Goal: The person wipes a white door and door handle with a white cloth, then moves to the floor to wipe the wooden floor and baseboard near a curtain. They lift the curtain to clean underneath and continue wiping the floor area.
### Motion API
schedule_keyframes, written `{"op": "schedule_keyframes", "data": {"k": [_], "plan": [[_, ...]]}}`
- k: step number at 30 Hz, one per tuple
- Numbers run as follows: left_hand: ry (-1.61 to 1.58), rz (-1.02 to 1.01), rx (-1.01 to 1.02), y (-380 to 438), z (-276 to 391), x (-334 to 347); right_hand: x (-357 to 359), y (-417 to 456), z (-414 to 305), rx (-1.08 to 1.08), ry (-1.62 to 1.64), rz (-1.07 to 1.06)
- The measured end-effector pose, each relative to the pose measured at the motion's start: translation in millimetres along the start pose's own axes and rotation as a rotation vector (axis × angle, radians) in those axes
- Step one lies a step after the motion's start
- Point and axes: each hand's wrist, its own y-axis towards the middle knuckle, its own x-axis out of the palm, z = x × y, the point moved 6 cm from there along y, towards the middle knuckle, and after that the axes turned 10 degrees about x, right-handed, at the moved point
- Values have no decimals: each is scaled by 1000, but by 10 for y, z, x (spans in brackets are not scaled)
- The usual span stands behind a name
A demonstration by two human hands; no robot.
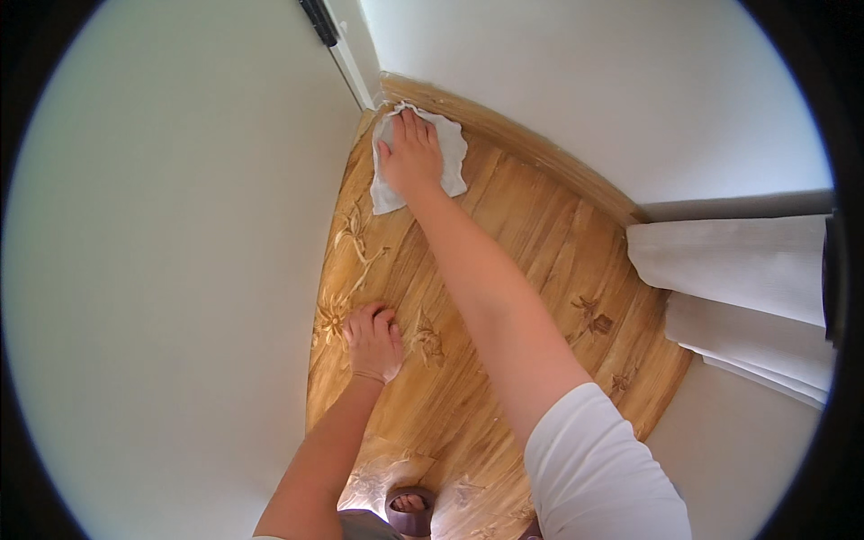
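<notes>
A thin white cloth (453, 162) lies spread on the wood-patterned floor (466, 378), in the far corner by the baseboard. My right hand (413, 154) rests flat on top and holds it down, fingertips close to the cloth's far edge and thumb out to the left. Closer to me, my left hand (374, 343) is low over the floor beside a printed flower. Its fingers are loosely bent, with nothing visible in them. The palm is hidden, and whether it touches the floor I cannot tell.
A pale flat panel (175, 270) rises along the left. The wooden baseboard (513, 138) runs below a white wall (580, 88) on the right. White curtain-like fabric (729, 263) hangs at the right. A dark slipper (409, 520) with a foot in it is at the bottom.
</notes>
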Motion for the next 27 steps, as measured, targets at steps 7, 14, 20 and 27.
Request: {"op": "schedule_keyframes", "data": {"k": [7,14,20,27], "plan": [[31,45,22,12,35,-32,-533,-452,768,92,-54,-20],[37,71,38,15,64,-55,-1365,-1128,1439,233,-233,-35],[23,44,21,14,47,-32,-904,-1183,632,-342,-28,-213],[-6,7,1,23,25,-41,-114,-272,-102,-221,-153,-65]]}}
